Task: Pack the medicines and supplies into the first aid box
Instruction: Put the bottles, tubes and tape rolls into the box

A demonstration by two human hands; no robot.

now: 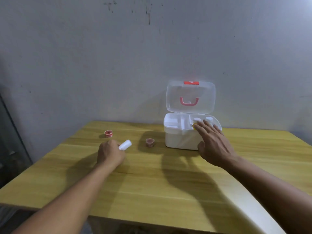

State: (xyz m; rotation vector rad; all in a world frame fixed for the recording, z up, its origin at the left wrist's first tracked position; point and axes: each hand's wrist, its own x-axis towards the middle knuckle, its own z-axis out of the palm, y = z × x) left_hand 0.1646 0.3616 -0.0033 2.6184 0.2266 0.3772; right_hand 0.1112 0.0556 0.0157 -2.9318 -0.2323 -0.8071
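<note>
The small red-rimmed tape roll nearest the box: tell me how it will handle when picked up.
The small red-rimmed tape roll probably weighs little, being small beside the left hand. Standing flat on the wooden table, it shouldn't roll unless tipped. Its round rim looks rigid enough to pinch.

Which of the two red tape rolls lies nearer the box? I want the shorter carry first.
The red roll just left of the first aid box. The other roll sits farther left, beyond the left hand.

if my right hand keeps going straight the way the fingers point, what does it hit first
Most likely the bottles standing in the right end of the first aid box: the right hand is open, its fingertips already over that rim. One view only, so the height above them is unclear.
</note>
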